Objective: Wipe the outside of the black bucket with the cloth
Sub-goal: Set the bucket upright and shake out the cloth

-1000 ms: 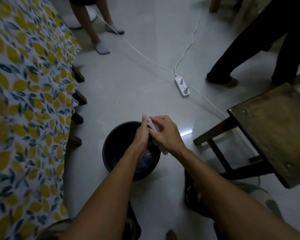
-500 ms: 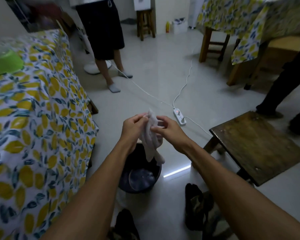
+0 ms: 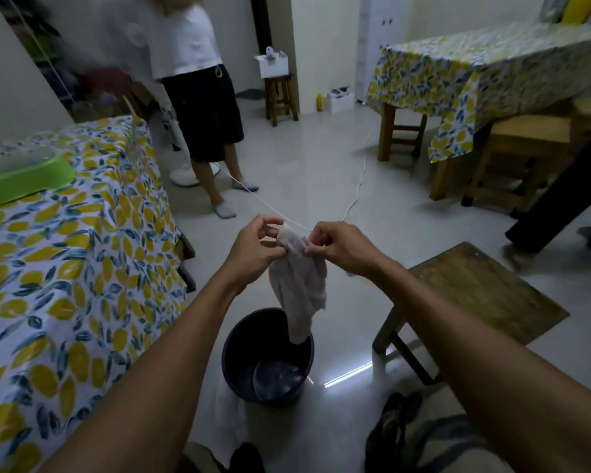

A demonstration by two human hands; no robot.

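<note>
Round black plastic bucket on the pale floor at six o'clock, likely light and rigid; above it, limp pale cloth dangling toward its rim, soft, best bunched mid-fold, pinched at the top corners by left hand and right hand.

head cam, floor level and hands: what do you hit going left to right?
Lemon-print tablecloth → left hand → pale hanging cloth above the black round bucket → right hand → dark wooden stool.
</note>
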